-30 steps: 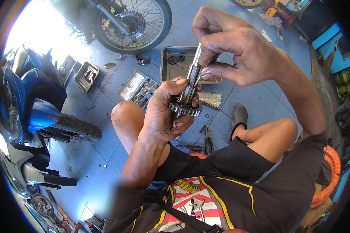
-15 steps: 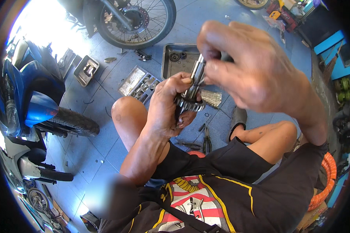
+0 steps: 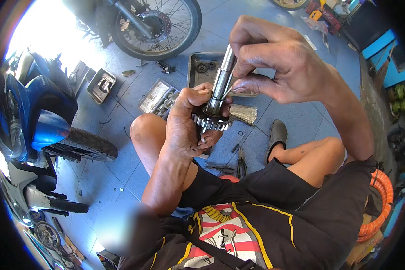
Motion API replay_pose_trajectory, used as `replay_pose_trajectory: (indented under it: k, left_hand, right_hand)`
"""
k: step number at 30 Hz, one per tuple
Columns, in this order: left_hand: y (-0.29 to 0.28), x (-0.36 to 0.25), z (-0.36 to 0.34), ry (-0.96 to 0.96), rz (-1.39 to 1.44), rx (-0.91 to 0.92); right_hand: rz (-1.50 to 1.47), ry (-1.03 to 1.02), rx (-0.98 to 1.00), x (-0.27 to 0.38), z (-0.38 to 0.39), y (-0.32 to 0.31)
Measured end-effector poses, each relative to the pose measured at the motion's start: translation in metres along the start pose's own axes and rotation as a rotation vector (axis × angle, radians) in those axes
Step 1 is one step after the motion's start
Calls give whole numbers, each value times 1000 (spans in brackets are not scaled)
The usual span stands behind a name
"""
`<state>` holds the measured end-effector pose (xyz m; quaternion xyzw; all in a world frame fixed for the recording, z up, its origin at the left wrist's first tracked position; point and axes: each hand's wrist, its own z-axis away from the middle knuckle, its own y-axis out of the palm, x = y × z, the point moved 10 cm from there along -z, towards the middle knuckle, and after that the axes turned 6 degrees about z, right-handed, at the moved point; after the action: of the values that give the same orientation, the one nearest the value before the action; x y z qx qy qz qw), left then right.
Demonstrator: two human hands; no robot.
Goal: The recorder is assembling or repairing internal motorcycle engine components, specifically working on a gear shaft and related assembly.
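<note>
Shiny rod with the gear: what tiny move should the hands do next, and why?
Perhaps the right hand should gently press its thin metal tool along the shaft: the tool's tip seems to meet the shaft near the gear, while the left hand supports both.

The scene is viewed from head height through a wide fisheye lens, aimed down past the shirt (image 3: 297,225) at the floor (image 3: 301,119). The left hand (image 3: 184,119) and right hand (image 3: 279,63) are seen from close above, the spoked wheel (image 3: 155,27) farther off near the upper edge.
</note>
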<state>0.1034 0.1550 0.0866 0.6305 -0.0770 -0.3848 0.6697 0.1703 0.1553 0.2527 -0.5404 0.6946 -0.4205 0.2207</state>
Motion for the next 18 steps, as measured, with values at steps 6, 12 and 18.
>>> replay_pose_trajectory:
  k: [6, 12, 18]
  left_hand:
    - [3, 2, -2, 8, -13, 13]
    - [0, -1, -7, -4, -16, 24]
    - [9, -24, 4, 171, -127, 34]
  right_hand:
    - [138, 22, -8, 19, 2, -7]
    - [10, 105, 55, -10, 7, 4]
    - [108, 63, -50, -12, 12, -11]
